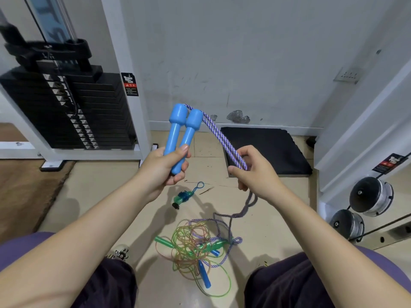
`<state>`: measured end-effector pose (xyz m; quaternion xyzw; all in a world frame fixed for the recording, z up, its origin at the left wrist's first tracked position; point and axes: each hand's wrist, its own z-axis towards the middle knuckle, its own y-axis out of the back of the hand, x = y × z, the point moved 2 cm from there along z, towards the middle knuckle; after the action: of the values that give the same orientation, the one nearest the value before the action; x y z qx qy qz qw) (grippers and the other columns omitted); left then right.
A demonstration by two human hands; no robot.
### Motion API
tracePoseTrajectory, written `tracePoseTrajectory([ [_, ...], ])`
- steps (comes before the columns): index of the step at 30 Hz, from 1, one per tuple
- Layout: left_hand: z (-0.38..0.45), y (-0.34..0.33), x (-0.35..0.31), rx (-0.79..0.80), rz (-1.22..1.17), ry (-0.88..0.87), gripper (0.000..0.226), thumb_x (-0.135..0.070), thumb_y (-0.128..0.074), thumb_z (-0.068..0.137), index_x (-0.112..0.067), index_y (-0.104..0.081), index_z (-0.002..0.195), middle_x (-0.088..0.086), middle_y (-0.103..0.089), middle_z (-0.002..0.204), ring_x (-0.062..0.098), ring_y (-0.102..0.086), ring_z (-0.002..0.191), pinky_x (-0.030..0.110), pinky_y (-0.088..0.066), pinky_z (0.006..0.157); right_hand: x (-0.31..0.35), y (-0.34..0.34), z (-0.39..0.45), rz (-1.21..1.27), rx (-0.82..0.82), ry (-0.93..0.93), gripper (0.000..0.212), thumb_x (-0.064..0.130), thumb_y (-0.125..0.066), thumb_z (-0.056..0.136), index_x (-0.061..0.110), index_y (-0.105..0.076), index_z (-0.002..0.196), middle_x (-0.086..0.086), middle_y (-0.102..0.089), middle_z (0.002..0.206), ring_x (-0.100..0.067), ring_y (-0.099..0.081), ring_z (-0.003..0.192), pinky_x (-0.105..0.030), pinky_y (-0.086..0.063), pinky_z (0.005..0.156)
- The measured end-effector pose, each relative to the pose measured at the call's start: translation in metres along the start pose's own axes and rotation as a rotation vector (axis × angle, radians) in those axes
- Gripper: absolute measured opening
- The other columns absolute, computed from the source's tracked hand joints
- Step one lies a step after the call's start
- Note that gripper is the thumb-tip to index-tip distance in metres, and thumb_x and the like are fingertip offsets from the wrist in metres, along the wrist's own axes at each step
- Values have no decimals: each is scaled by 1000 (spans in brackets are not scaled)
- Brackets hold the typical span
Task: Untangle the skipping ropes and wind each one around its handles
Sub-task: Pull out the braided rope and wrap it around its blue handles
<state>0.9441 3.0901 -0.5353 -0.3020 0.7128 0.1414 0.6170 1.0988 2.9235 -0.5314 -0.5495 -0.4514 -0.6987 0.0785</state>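
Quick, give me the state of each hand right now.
Left hand: closed around the two light blue plastic handles, held side by side.
Right hand: closed, pinching the doubled purple-and-white braided rope.

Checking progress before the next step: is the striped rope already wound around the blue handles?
No, the striped rope runs unwound from the blue handles to the right hand.

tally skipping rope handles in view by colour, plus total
Light blue handles, both gripped side by side by the left hand: 2
Darker blue handles, in the tangle on the floor: 2
Green handles, in the tangle: 2
Wound bundle on the floor: handles too small to tell, not counted
Total: 6
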Motion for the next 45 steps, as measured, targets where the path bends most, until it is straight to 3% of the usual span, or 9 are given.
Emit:
tracePoseTrajectory([
  [7, 9, 8, 10, -101, 310, 57, 23, -34, -62, 95, -12, -58, 91, 1, -53, 59, 14, -39, 40, 18, -27, 40, 4, -13, -7, -374, 131, 255, 15, 19, -54, 99, 14, -66, 106, 0, -64, 84, -20, -55, 76, -33, -43, 70],
  [14, -3, 1, 15, 404, 911, 211, 28, -30, -70, 89, -5, -60, 85, 1, -58, 56, 14, -44, 38, 20, -31, 41, 21, -15, -13, -288, 263, 329, 15, 26, -64, 94, 14, -72, 90, -2, -65, 77, -16, -55, 70, -32, -43, 68],
  [17, -8, -2, 14, 531, 833, 279, 33, -28, -72, 88, 3, -62, 95, 5, -56, 58, 15, -39, 37, 20, -26, 41, 22, -12, -12, -195, 163, 318, 5, 24, -73, 87, 21, -68, 87, 3, -63, 76, -8, -50, 67, -28, -41, 65],
  [22, -11, -2, 8, 633, 790, 286, 19, -25, -73, 87, -15, -61, 76, 9, -54, 61, 17, -36, 39, 20, -25, 43, 25, -7, -13, -142, 56, 326, 33, 22, -79, 79, 21, -46, 82, 7, -47, 69, -8, -36, 59, -20, -31, 56],
  [26, -15, -9, 7, 691, 712, 269, 21, -22, -72, 88, -18, -60, 71, 9, -53, 61, 16, -34, 39, 19, -27, 42, 23, -7, -10, -114, 85, 382, 23, 18, -78, 81, 13, -56, 74, 6, -48, 74, -3, -42, 64, -15, -33, 62],
  [31, -13, -10, 5, 707, 553, 193, 18, -30, -74, 86, -16, -66, 79, 9, -52, 61, 15, -34, 37, 27, -38, 55, 20, 0, -9, 173, 249, 94, 26, 36, -73, 85, 12, -63, 87, 8, -59, 76, -6, -52, 68, -24, -42, 67],
  [33, -13, -9, 4, 682, 496, 156, 20, -37, -73, 82, -18, -68, 80, 6, -53, 60, 15, -35, 38, 37, -37, 63, 19, 0, -10, 302, 332, 14, 26, 41, -72, 80, 18, -64, 90, 4, -62, 81, -12, -58, 73, -31, -47, 71],
  [38, -12, -9, 0, 524, 395, 74, 22, -32, -70, 86, -11, -63, 85, 4, -50, 56, 14, -32, 39, 18, -24, 42, 18, -5, -11, 663, 451, -89, 29, 25, -66, 83, 12, -62, 109, -9, -64, 90, -24, -62, 69, -35, -57, 72],
  [45, -5, -8, -8, 283, 248, 12, 24, -34, -66, 89, -12, -60, 88, 2, -47, 59, 11, -29, 38, 18, -18, 40, 12, -36, -15, 602, 350, -110, 15, 10, -62, 94, 15, -50, 102, -3, -35, 60, -9, -24, 43, -19, -20, 42],
])
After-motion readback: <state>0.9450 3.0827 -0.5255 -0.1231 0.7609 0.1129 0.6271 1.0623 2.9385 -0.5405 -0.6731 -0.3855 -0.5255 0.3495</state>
